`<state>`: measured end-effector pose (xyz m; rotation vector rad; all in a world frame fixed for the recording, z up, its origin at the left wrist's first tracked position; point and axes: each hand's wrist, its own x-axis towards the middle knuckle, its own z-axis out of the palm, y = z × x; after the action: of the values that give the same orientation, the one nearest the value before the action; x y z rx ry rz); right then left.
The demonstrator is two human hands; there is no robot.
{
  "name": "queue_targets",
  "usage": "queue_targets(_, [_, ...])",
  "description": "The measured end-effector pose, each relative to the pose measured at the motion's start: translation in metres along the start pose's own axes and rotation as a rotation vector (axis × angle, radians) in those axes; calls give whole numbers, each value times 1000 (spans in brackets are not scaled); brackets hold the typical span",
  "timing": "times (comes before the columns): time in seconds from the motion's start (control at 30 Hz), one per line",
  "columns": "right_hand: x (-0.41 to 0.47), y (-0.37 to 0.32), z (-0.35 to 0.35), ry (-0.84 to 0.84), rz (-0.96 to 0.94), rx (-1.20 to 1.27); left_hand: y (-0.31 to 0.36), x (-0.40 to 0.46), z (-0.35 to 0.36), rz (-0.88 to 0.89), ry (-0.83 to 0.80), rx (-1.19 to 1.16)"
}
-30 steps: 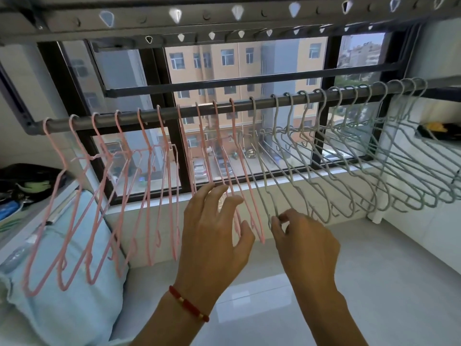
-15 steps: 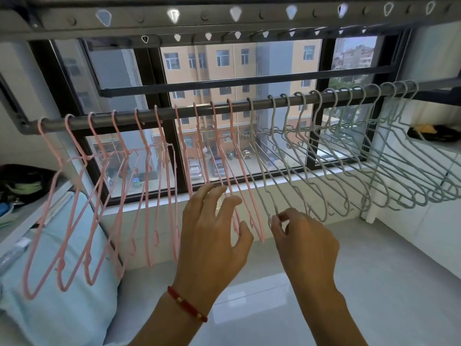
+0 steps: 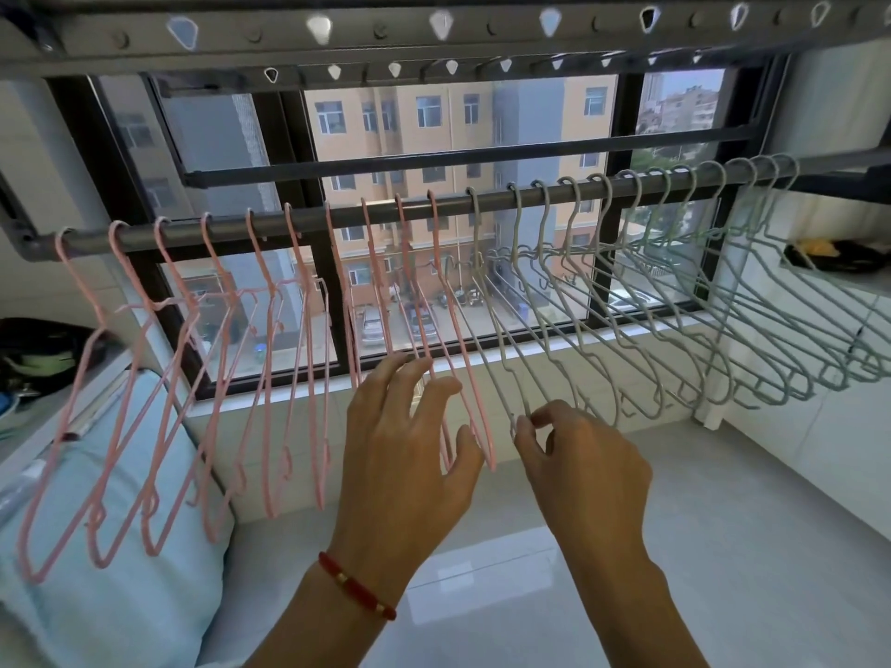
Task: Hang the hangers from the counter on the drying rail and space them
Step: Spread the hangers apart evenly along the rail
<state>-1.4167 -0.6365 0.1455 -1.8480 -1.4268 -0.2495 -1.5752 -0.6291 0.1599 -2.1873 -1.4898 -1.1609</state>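
Observation:
A grey drying rail (image 3: pixel 308 218) runs across the window from lower left to upper right. Several pink hangers (image 3: pixel 159 388) hang along its left half and several grey hangers (image 3: pixel 684 330) along its right half. My left hand (image 3: pixel 410 455), with a red bracelet on the wrist, has its fingers spread among the rightmost pink hangers, touching their wires. My right hand (image 3: pixel 578 470) pinches the lower corner of the leftmost grey hanger (image 3: pixel 496 359) between thumb and forefinger.
A perforated metal rack (image 3: pixel 434 26) spans overhead. A light blue cushion (image 3: pixel 111 561) lies at lower left, beside a shelf with dark items (image 3: pixel 38 349). The white counter (image 3: pixel 723 547) stretches below the hangers. A ledge with a yellow and black object (image 3: pixel 829 253) is at right.
Both hands keep their hold; the view has shifted slightly and the hangers have barely moved.

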Motion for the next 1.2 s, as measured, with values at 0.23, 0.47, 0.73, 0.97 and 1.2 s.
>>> queue_targets(0.23, [3,3,-2,-52,7,7,3,1,1,18,16,6])
queue_targets(0.47, [3,6,-5,-75,14,14,6,2,3,16,28,-11])
queue_targets(0.73, [7,18,-21,44,78,119,15,2,1,43,17,-90])
queue_targets(0.97, [17,49,-29,68,38,189,65,4,8,30,-3,-242])
queue_targets(1.2, [46,84,-41,-64,-121,147,126,0,47,-172,-29,-220])
